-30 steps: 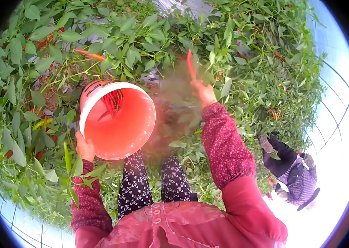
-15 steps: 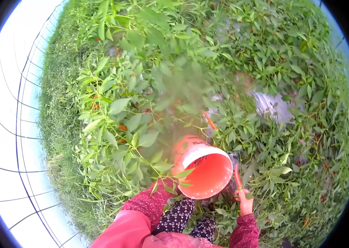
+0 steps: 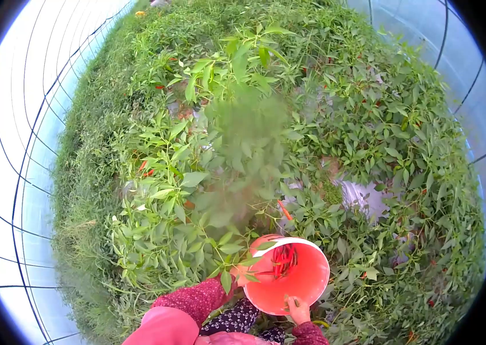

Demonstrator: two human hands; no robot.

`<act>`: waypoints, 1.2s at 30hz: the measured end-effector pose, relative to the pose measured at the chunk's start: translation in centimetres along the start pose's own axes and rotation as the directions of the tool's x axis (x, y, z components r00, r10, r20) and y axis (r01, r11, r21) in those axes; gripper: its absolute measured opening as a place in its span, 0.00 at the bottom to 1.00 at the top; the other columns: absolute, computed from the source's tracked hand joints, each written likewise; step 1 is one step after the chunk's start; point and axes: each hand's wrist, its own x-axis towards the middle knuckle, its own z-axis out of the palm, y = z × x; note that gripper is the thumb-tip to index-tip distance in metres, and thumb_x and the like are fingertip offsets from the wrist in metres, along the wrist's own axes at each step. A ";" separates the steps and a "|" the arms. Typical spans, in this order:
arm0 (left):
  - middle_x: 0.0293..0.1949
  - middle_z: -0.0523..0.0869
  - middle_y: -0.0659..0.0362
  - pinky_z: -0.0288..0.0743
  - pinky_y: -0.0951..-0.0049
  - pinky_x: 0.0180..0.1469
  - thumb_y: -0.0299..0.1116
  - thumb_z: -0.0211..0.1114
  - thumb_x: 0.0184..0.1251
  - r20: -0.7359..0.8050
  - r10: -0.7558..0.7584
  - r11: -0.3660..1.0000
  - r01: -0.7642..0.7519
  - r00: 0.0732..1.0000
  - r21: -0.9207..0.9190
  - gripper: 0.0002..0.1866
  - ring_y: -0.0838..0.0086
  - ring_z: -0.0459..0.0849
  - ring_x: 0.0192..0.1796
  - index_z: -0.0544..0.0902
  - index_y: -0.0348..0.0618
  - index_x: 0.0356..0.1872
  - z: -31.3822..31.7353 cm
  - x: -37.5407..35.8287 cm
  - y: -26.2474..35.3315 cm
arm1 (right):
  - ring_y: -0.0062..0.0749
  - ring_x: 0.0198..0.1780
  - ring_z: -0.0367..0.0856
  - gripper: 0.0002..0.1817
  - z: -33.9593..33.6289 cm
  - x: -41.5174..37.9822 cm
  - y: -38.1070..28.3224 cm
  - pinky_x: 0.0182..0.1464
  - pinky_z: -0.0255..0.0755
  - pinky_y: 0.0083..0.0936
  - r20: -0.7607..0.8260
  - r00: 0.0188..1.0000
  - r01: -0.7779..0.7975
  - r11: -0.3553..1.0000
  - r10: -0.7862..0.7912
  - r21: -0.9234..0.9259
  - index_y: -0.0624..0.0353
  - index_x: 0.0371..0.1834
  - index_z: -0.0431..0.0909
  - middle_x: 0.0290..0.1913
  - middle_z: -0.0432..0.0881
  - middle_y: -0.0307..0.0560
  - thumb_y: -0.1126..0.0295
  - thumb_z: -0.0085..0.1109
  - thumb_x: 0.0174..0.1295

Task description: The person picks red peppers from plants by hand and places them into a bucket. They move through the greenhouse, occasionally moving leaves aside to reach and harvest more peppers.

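Note:
A red bucket [image 3: 266,292] with a white band is tilted in front of my legs, its mouth facing up towards me. Several red chili peppers [image 3: 282,261] lie inside against its far wall. My left hand [image 3: 239,275], partly covered by leaves, grips the bucket's left side. At the near rim is my right hand [image 3: 298,310], its fingers curled over the bucket's mouth. Something small and greenish shows at these fingertips; whether a pepper is there I cannot make out against the red wall. Beyond the bucket, one red chili pepper [image 3: 284,210] hangs on a plant.
Dense pepper plants [image 3: 162,201] surround me, with more red peppers [image 3: 146,168] among the leaves. Silvery ground film [image 3: 363,198] shows through at the right. Leafy stems reach over the bucket's left edge. Pale greenhouse walls [image 3: 24,172] with dark ribs curve along both sides.
My right hand has moved left from beside the bucket to its near rim. The red chili pepper it held is no longer distinct. The bucket's mouth now tips more towards me, showing peppers inside.

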 end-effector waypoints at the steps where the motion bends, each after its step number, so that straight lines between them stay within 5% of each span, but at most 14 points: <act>1: 0.52 0.74 0.50 0.69 0.58 0.54 0.32 0.50 0.63 0.093 0.222 0.676 -0.222 0.971 0.703 0.24 0.61 0.74 0.53 0.63 0.45 0.61 3.5 -2.4 4.0 | 0.21 0.26 0.77 0.12 -0.2 -0.5 0.6 0.31 0.73 0.19 -0.072 0.997 0.033 0.992 -0.025 0.124 0.64 0.30 0.78 0.24 0.80 0.41 0.66 0.50 0.63; 5: 0.43 0.79 0.54 0.77 0.65 0.42 0.33 0.54 0.59 -0.113 0.075 0.631 0.040 0.991 0.775 0.23 0.67 0.80 0.40 0.67 0.41 0.57 7.6 -4.6 6.3 | 0.19 0.24 0.76 0.11 -4.5 -4.2 -0.7 0.26 0.72 0.18 -0.091 0.970 -0.179 0.915 0.226 0.362 0.63 0.31 0.77 0.25 0.79 0.40 0.66 0.50 0.62; 7: 0.36 0.80 0.56 0.78 0.71 0.33 0.33 0.57 0.55 -0.489 0.056 0.777 0.270 0.870 0.569 0.20 0.72 0.81 0.32 0.72 0.42 0.51 11.9 -6.2 9.6 | 0.17 0.21 0.74 0.10 -6.8 -6.5 0.4 0.23 0.69 0.17 -0.234 0.930 -0.139 0.861 0.283 0.489 0.62 0.33 0.77 0.25 0.78 0.38 0.66 0.50 0.62; 8: 0.36 0.80 0.56 0.78 0.71 0.33 0.33 0.57 0.55 -0.482 0.052 0.777 0.268 0.874 0.570 0.20 0.72 0.81 0.32 0.72 0.42 0.51 11.8 -6.3 9.5 | 0.23 0.25 0.77 0.11 -8.0 -7.4 1.8 0.27 0.72 0.21 -0.304 0.906 -0.121 0.869 0.294 0.480 0.59 0.30 0.75 0.27 0.79 0.41 0.62 0.53 0.60; 11: 0.33 0.80 0.56 0.77 0.73 0.32 0.33 0.56 0.55 -0.438 -0.087 0.793 0.329 0.895 0.513 0.17 0.73 0.81 0.32 0.75 0.43 0.48 11.5 -6.4 9.0 | 0.25 0.29 0.78 0.16 -10.4 -10.2 5.1 0.28 0.73 0.22 -0.281 0.868 -0.230 0.832 0.410 0.504 0.61 0.43 0.73 0.33 0.79 0.44 0.62 0.56 0.57; 14: 0.34 0.80 0.54 0.76 0.73 0.32 0.32 0.56 0.54 -0.443 -0.093 0.774 0.345 0.892 0.531 0.17 0.71 0.81 0.32 0.76 0.40 0.46 12.2 -7.1 9.5 | 0.29 0.37 0.78 0.30 -10.1 -10.0 8.0 0.34 0.72 0.24 -0.465 0.849 -0.173 0.964 0.250 0.202 0.61 0.57 0.59 0.40 0.78 0.46 0.61 0.58 0.54; 16: 0.37 0.81 0.52 0.76 0.72 0.33 0.30 0.56 0.53 -0.319 0.052 0.667 0.205 0.946 0.717 0.17 0.71 0.81 0.34 0.76 0.36 0.46 12.9 -7.9 10.3 | 0.32 0.43 0.78 0.40 -9.5 -11.1 7.5 0.39 0.72 0.26 -0.556 0.821 -0.165 0.986 0.130 -0.013 0.61 0.66 0.50 0.45 0.76 0.48 0.61 0.59 0.53; 17: 0.37 0.81 0.52 0.76 0.72 0.33 0.30 0.56 0.53 -0.307 0.044 0.662 0.203 0.951 0.721 0.17 0.71 0.81 0.34 0.76 0.36 0.46 12.7 -7.9 9.8 | 0.32 0.44 0.77 0.24 -9.3 -11.0 5.9 0.35 0.71 0.30 -0.447 0.799 -0.279 0.906 0.403 0.318 0.53 0.57 0.64 0.48 0.75 0.45 0.57 0.54 0.60; 18: 0.37 0.81 0.50 0.75 0.69 0.38 0.30 0.57 0.52 -0.293 0.013 0.674 0.208 0.956 0.709 0.18 0.67 0.81 0.37 0.75 0.36 0.45 12.3 -7.6 9.2 | 0.32 0.44 0.77 0.24 -8.5 -10.9 3.8 0.35 0.71 0.30 -0.456 0.790 -0.277 0.903 0.409 0.328 0.53 0.57 0.64 0.48 0.75 0.45 0.57 0.54 0.60; 20: 0.38 0.80 0.48 0.73 0.65 0.43 0.31 0.58 0.50 -0.268 -0.019 0.684 0.208 0.963 0.699 0.19 0.63 0.80 0.41 0.75 0.36 0.45 13.0 -7.5 9.7 | 0.36 0.46 0.75 0.28 -7.4 -10.7 1.2 0.41 0.71 0.34 -0.126 0.924 -0.170 0.680 0.362 0.713 0.50 0.60 0.61 0.52 0.72 0.45 0.49 0.52 0.60; 23: 0.41 0.80 0.46 0.72 0.65 0.46 0.33 0.58 0.50 -0.323 -0.112 0.592 0.324 0.940 0.738 0.20 0.60 0.80 0.45 0.75 0.36 0.46 15.1 -8.5 11.5 | 0.37 0.50 0.73 0.30 -6.3 -11.4 0.0 0.47 0.70 0.37 -0.062 0.952 -0.104 0.505 0.301 0.857 0.49 0.60 0.61 0.54 0.72 0.42 0.45 0.50 0.59; 26: 0.42 0.79 0.45 0.71 0.64 0.49 0.34 0.57 0.50 -0.218 -0.139 0.741 0.247 0.966 0.624 0.20 0.58 0.79 0.46 0.75 0.36 0.46 15.0 -8.4 9.9 | 0.37 0.53 0.72 0.31 -6.5 -12.7 -1.3 0.51 0.68 0.40 -0.035 0.971 -0.095 0.520 0.235 0.849 0.48 0.60 0.60 0.55 0.71 0.42 0.45 0.50 0.59; 29: 0.43 0.78 0.43 0.70 0.63 0.50 0.35 0.57 0.50 -0.209 0.058 0.563 0.141 0.976 0.814 0.23 0.55 0.79 0.47 0.71 0.36 0.49 17.0 -9.5 10.9 | 0.40 0.54 0.72 0.29 -6.3 -12.9 -0.1 0.51 0.70 0.45 -0.040 0.980 -0.074 0.540 0.197 0.838 0.50 0.60 0.60 0.56 0.71 0.45 0.52 0.54 0.58; 36: 0.43 0.78 0.42 0.70 0.63 0.51 0.38 0.56 0.51 -0.167 0.020 0.435 0.142 0.986 0.889 0.26 0.53 0.78 0.47 0.69 0.36 0.51 18.7 -10.9 10.9 | 0.46 0.53 0.73 0.28 -4.6 -13.6 2.8 0.50 0.71 0.52 -0.127 0.980 0.027 0.524 0.155 0.852 0.57 0.59 0.61 0.55 0.71 0.51 0.74 0.51 0.50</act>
